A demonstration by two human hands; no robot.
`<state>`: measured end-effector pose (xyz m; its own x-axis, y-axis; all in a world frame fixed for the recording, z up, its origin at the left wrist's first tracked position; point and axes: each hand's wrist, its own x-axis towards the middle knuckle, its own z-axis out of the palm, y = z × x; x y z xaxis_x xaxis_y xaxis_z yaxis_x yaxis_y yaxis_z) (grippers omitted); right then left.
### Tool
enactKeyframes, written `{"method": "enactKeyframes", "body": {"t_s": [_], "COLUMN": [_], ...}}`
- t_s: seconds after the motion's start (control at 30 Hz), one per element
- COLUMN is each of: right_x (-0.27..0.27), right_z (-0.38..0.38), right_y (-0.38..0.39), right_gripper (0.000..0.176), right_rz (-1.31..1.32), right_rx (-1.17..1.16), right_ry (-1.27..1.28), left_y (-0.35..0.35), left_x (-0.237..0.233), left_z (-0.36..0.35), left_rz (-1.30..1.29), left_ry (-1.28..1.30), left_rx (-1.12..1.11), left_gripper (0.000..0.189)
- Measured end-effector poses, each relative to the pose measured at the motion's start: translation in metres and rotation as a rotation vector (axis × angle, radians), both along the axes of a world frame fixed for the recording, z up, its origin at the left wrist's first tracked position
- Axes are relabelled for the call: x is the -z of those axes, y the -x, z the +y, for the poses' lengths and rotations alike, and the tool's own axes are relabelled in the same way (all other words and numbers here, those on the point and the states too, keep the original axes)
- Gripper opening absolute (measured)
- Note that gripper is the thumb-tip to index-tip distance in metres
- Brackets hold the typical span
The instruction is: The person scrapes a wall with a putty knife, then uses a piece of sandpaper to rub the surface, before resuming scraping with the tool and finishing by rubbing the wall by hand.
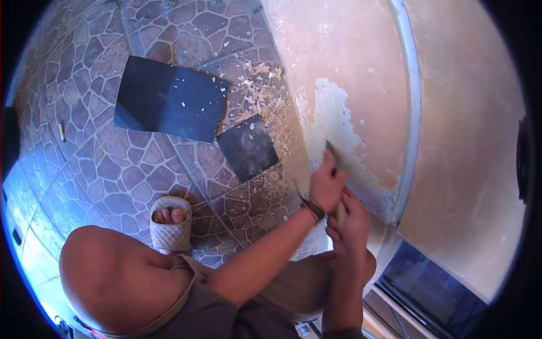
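Note:
A scraper (341,215) with a pale handle is gripped in both hands, its small dark tip against the wall (361,62). My left hand (327,183), with a dark bracelet at the wrist, closes round the front of the tool, index finger stretched along it toward the tip. Lower down, my right hand (354,226) wraps the handle. Much of the blade is hidden by my fingers. Around the tip, a whitish bare patch (333,110) with ragged edges shows where the peach-coloured coating is gone.
Coating flakes (271,93) litter the stone-patterned floor (152,175) along the wall's foot. Two dark flat sheets, one large (169,99) and one small (248,148), lie there. My slippered foot (171,231) is nearby. A pale vertical strip (414,85) divides the wall; a dark glass panel (429,282) sits lower right.

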<state>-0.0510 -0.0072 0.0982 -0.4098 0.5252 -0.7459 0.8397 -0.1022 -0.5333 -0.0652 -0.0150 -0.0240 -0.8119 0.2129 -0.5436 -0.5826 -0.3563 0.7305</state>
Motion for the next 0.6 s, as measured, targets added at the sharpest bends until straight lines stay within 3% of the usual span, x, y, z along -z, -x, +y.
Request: {"method": "enactKeyframes", "body": {"t_s": [0.1, 0.17, 0.23, 0.3, 0.33, 0.43, 0.53, 0.6], "right_x": [0.0, 0.022, 0.037, 0.009, -0.003, -0.008, 0.016, 0.002], "right_z": [-0.01, -0.017, -0.017, -0.01, -0.002, -0.011, -0.018, -0.013], "right_y": [0.006, 0.009, 0.009, -0.002, -0.009, 0.002, 0.002, -0.011], "right_gripper": [0.037, 0.038, 0.038, 0.037, 0.037, 0.039, 0.039, 0.038], "right_rz": [0.0, 0.037, 0.083, 0.072, 0.08, 0.055, 0.096, 0.101], "right_rx": [0.012, 0.001, -0.02, -0.017, -0.022, -0.026, -0.038, 0.003], "right_ry": [-0.073, -0.041, 0.013, -0.024, -0.005, -0.033, -0.006, -0.033], "left_y": [-0.008, 0.007, 0.016, 0.003, -0.005, -0.002, 0.003, -0.001], "left_x": [0.0, 0.026, 0.012, -0.007, -0.018, -0.015, -0.004, -0.002], "left_z": [0.013, -0.007, -0.021, -0.007, 0.002, -0.001, -0.014, -0.004], "left_rz": [0.023, -0.091, -0.064, -0.047, 0.09, -0.013, -0.031, 0.039], "left_ry": [-0.056, -0.328, -0.279, -0.173, -0.013, -0.241, -0.22, -0.126], "left_rx": [-0.08, -0.088, -0.141, -0.097, -0.144, -0.164, -0.102, -0.16], "left_gripper": [0.044, 0.046, 0.05, 0.051, 0.051, 0.052, 0.045, 0.041]}}
